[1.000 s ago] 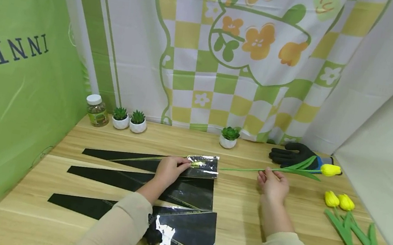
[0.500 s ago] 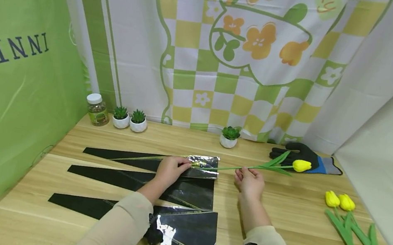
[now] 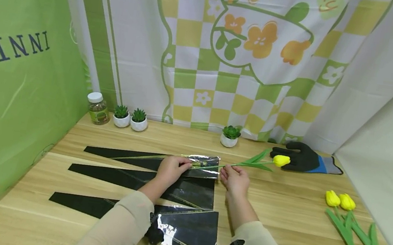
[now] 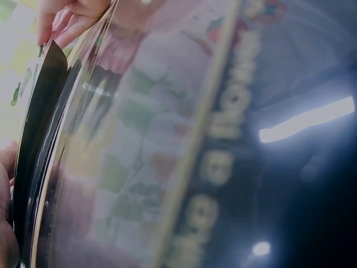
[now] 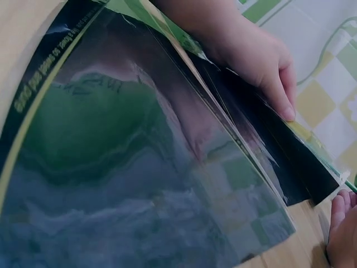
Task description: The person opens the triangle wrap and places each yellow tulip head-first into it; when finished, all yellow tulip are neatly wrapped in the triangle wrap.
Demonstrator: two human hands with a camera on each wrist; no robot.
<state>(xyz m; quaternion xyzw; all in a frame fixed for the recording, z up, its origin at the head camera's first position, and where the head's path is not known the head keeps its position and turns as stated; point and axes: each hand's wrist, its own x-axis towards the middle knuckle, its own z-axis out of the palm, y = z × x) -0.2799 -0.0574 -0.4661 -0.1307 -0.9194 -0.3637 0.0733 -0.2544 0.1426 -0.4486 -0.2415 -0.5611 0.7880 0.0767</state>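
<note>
My right hand (image 3: pixel 236 181) pinches the green stem of an artificial yellow tulip (image 3: pixel 281 161), just outside the mouth of the farthest black flower sleeve (image 3: pixel 120 155). The stem runs left into that sleeve, under its clear film, while the bloom and leaves stay outside on the right. My left hand (image 3: pixel 170 173) grips this sleeve near its mouth, thumb and fingers at the film. In the right wrist view the left hand (image 5: pixel 251 56) holds the sleeve's edge, and the right hand (image 5: pixel 343 234) is beside the opening. Reflections on the film blur the left wrist view.
Two more black sleeves, a middle one (image 3: pixel 194 193) and a near one (image 3: pixel 200 232), lie in front. Two yellow tulips (image 3: pixel 345 202) lie at right. Along the back are a black work glove (image 3: pixel 298 158), a lidded jar (image 3: pixel 98 110) and small potted succulents (image 3: pixel 230 137).
My right hand has moved left with the tulip, sliding its stem further into the far sleeve. The bloom has come left across the glove. My left hand has stayed in place.
</note>
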